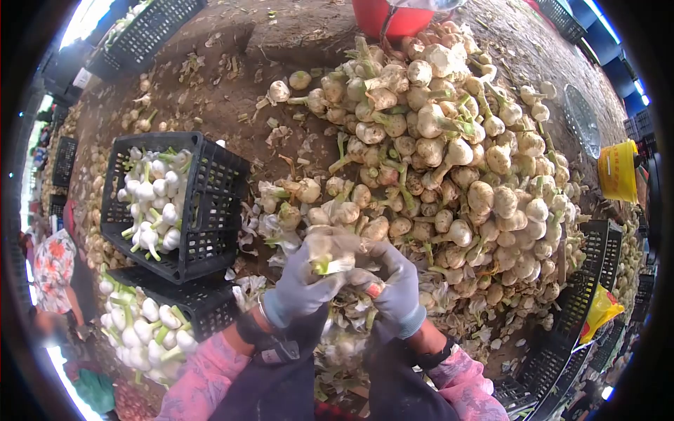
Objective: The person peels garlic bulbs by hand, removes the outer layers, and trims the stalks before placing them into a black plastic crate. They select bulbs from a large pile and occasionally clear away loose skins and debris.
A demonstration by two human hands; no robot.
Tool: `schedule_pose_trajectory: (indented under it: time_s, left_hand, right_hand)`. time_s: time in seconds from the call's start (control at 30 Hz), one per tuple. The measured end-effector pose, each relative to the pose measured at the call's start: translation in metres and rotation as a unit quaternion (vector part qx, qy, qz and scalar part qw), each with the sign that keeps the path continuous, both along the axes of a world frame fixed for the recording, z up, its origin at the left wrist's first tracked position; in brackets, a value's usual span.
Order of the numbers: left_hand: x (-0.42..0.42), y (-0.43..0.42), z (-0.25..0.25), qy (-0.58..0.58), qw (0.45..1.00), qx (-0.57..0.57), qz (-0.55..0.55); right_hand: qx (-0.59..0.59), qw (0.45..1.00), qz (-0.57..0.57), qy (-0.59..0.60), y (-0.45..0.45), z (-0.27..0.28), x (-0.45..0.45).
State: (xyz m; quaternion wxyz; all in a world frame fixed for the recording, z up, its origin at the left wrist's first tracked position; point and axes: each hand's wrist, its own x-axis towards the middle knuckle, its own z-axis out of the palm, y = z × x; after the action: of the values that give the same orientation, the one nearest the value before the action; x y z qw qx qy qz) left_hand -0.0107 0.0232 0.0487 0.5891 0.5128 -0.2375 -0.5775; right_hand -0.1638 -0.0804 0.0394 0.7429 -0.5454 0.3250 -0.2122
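Both my hands wear grey-blue gloves and meet low in the middle of the head view. My left hand [298,284] is closed around a garlic bulb [328,251], which is blurred, with a cut green stem end toward me. My right hand [395,281] is closed against the same bulb from the right; an orange-red patch shows near its thumb tip, and I cannot make out what it is. Just beyond my hands lies a large heap of unpeeled, soil-stained garlic [449,161] with stems. Loose papery skins [351,316] lie below my hands.
To the left, a tilted black crate [214,203] holds clean white garlic [158,196]. More white garlic [144,330] lies by a second crate [168,291]. A red bucket [393,19] stands behind the heap. At right are a yellow bucket [618,170] and black crates [593,259]. Another person [56,274] is far left.
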Motion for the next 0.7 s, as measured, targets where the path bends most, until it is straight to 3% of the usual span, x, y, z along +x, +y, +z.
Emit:
schedule_pose_trajectory:
  time_s: [0.17,0.3,0.33,0.43,0.47,0.57,0.6,0.7]
  left_hand:
    - [0.000,-0.002,0.000,-0.116,0.992,-0.048,0.004]
    - [0.004,-0.009,-0.001,-0.304,0.946,-0.108,-0.034]
    - [0.004,-0.010,0.001,-0.350,0.927,-0.128,-0.051]
    - [0.001,-0.001,0.004,-0.020,0.999,-0.039,0.013]
    - [-0.001,-0.001,0.007,-0.008,0.999,-0.023,0.022]
    - [0.000,-0.004,0.004,-0.086,0.995,-0.040,0.016]
    - [0.001,-0.006,0.003,-0.153,0.986,-0.071,0.017]
    - [0.002,-0.010,0.004,-0.325,0.937,-0.124,0.021]
  right_hand:
    - [0.253,0.967,-0.002,-0.017,-0.008,-0.003,-0.003]
    - [0.047,0.999,0.009,0.025,0.000,0.007,0.000]
    - [0.107,0.994,-0.019,-0.011,0.003,0.006,0.003]
    - [0.344,0.934,0.022,-0.089,-0.008,-0.001,0.000]
    - [0.377,0.919,0.019,-0.113,-0.009,-0.002,-0.001]
    - [0.140,0.990,-0.002,0.002,-0.002,0.014,0.001]
    - [-0.018,0.998,-0.042,0.035,0.010,0.006,0.004]
    - [-0.320,0.944,-0.056,0.064,0.011,0.014,0.004]
